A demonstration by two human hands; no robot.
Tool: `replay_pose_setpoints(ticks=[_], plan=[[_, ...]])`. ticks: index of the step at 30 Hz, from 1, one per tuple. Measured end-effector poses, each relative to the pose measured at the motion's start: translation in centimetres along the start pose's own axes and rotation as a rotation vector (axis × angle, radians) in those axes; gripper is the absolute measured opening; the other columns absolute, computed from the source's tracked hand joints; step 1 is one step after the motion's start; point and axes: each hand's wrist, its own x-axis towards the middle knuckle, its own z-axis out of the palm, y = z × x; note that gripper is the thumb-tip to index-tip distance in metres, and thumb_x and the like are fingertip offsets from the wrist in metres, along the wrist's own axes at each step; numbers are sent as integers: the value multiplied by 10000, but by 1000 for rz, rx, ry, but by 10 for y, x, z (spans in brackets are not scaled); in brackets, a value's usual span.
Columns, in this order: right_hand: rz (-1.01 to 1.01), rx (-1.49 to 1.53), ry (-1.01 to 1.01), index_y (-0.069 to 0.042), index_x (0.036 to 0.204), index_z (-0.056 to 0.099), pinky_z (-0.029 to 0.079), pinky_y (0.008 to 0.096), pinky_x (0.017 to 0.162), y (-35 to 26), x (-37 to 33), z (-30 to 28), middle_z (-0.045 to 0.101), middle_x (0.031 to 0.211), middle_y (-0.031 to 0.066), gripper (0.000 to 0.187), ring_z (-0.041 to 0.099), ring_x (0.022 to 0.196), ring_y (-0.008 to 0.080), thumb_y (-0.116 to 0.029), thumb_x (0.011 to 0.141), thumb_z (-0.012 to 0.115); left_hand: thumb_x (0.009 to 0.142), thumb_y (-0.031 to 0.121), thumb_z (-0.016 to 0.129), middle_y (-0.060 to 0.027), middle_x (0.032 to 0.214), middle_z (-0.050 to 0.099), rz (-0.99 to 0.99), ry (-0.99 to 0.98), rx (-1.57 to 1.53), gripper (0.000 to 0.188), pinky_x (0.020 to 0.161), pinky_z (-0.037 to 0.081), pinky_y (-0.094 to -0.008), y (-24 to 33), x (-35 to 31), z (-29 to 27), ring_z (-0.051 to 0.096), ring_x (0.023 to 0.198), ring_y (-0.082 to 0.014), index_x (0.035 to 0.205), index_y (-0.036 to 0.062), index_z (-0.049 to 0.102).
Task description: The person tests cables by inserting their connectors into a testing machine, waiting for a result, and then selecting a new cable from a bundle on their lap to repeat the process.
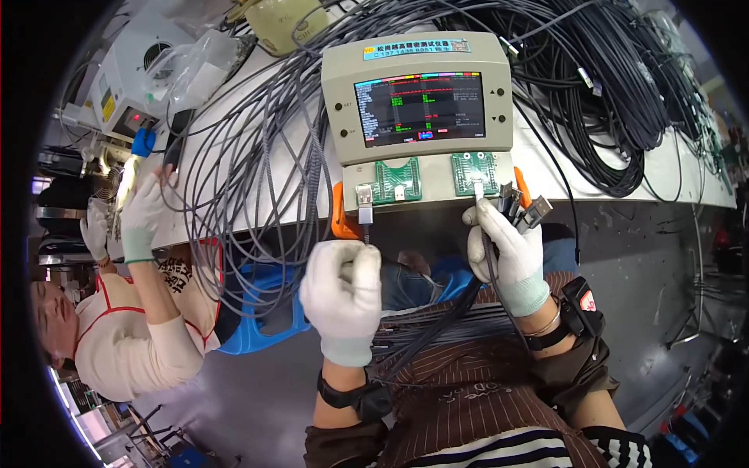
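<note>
A beige cable tester (417, 148) with a lit screen stands at the table's front edge. Its front carries a left green circuit board (398, 181) and a right green circuit board (473, 173). A USB plug (366, 212) sits in the metal socket beside the left board. Just below it, my gloved left hand (343, 292) is closed around that plug's cable. My gloved right hand (511, 249) pinches a slim cable connector (479, 189) at the right board. Several loose USB plugs (527, 209) stick out between its fingers, their dark cables hanging toward my lap.
Long grey cables (257, 156) loop over the table's left side; black cable coils (601, 86) cover the right back. Orange clips (343, 214) flank the tester. At the left, a co-worker's gloved hand (144, 210) works near a white machine (133, 70). A blue stool (265, 320) stands below.
</note>
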Motion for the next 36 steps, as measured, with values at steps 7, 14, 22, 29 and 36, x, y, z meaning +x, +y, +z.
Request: replay_pose_setpoints(ticks=[7, 14, 22, 29, 36], plan=[[-28, 8, 4, 22, 842, 547, 236, 227, 284, 4, 4, -2, 429, 434, 48, 230, 320, 286, 108, -165, 924, 443, 897, 146, 474, -34, 570, 517, -232, -156, -203, 265, 492, 348, -196, -3, 6, 21, 463, 501, -79, 717, -29, 560], [-30, 5, -20, 26, 862, 545, 234, 227, 284, 4, 6, 0, 406, 423, 40, 243, 298, 280, 105, -173, 933, 425, 903, 163, 471, -43, 550, 506, -334, -129, -328, 301, 442, 302, -193, -4, 10, 25, 428, 459, -64, 690, -33, 551], [-24, 9, -16, 30, 879, 547, 235, 228, 284, 7, 6, -2, 413, 437, 39, 256, 290, 280, 101, -181, 938, 413, 898, 172, 476, -44, 548, 501, -339, -145, -346, 310, 452, 313, -199, -8, 10, 24, 438, 473, -67, 672, -30, 543], [-13, -14, -13, 32, 870, 549, 234, 230, 283, 8, 7, -2, 413, 442, 43, 266, 287, 280, 100, -185, 939, 411, 893, 179, 486, -31, 551, 508, -249, -194, -221, 304, 461, 326, -201, -12, 14, 16, 441, 480, -66, 686, -33, 554], [0, 23, 21, 24, 839, 544, 223, 230, 284, 4, 8, 3, 412, 442, 41, 246, 281, 279, 102, -177, 930, 436, 896, 228, 497, -24, 516, 505, -143, -195, -95, 324, 427, 304, -197, -12, 20, 16, 418, 439, -58, 717, -30, 577]])
